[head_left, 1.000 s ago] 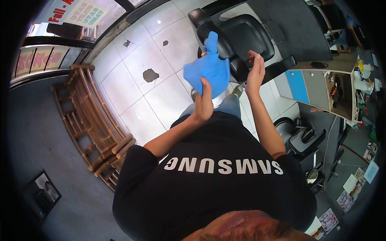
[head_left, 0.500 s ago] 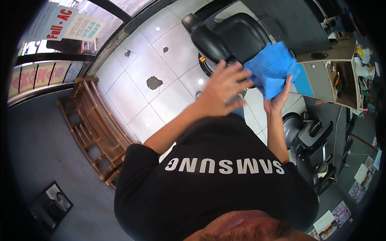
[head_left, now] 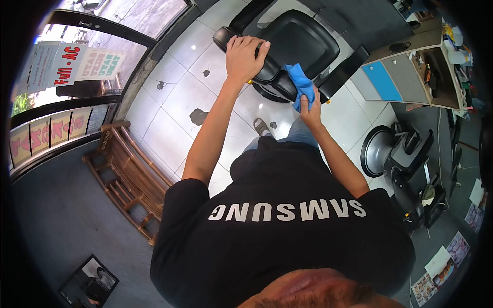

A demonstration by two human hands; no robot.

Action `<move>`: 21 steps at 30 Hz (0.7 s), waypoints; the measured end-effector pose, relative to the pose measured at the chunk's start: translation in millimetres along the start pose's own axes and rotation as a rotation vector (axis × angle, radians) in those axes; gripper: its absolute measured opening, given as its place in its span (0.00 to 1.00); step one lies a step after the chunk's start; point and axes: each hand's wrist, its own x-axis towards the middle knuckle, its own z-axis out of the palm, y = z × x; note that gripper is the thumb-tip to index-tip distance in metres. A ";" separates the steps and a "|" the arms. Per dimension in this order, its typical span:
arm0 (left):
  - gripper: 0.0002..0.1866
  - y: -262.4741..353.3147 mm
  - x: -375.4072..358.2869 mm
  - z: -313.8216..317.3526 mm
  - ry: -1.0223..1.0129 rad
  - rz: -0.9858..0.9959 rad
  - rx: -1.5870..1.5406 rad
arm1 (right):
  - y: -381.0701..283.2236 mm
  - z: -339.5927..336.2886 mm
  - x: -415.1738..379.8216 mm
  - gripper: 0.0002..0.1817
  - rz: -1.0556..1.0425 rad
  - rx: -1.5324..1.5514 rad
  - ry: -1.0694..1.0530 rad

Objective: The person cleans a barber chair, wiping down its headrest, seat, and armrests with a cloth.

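A black barber chair (head_left: 300,43) stands in front of me, its padded backrest (head_left: 269,74) nearest to me. My left hand (head_left: 245,57) lies on the left part of the backrest's top, thumb apart and fingers stretched over it. A crumpled blue cloth (head_left: 299,82) is in my right hand (head_left: 310,106), with the thumb on top and the other fingers partly hidden. The cloth lies against the right end of the backrest, beside the seat.
A second barber chair (head_left: 405,169) stands at right, below an open-fronted cabinet (head_left: 405,77). To the left are a bamboo bench (head_left: 128,174) and a glass door with signs (head_left: 77,64). The white tiled floor (head_left: 174,110) has broken patches.
My left hand has moved up and left onto the backrest. My right hand has brought the cloth left and down to the backrest, where it is more bunched. The view has shifted.
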 end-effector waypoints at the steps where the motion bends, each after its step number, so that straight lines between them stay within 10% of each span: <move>1: 0.16 1.0 1.1 -1.1 -0.008 -0.011 -0.002 | 18.5 -0.6 -14.0 0.30 0.109 0.069 0.026; 7: 0.15 0.8 3.6 2.6 0.033 -0.013 -0.025 | 103.4 -17.6 -25.4 0.41 1.353 0.409 0.024; 12: 0.15 4.6 7.4 -1.5 -0.002 -0.046 -0.025 | 43.2 -44.3 26.7 0.42 1.136 0.505 0.116; 18: 0.13 5.5 8.9 -2.8 -0.057 -0.041 -0.002 | -9.9 -25.1 101.4 0.38 0.492 0.297 -0.728; 21: 0.13 8.8 11.1 -5.7 -0.084 -0.051 0.002 | 45.4 -0.4 109.2 0.43 0.669 0.362 -0.910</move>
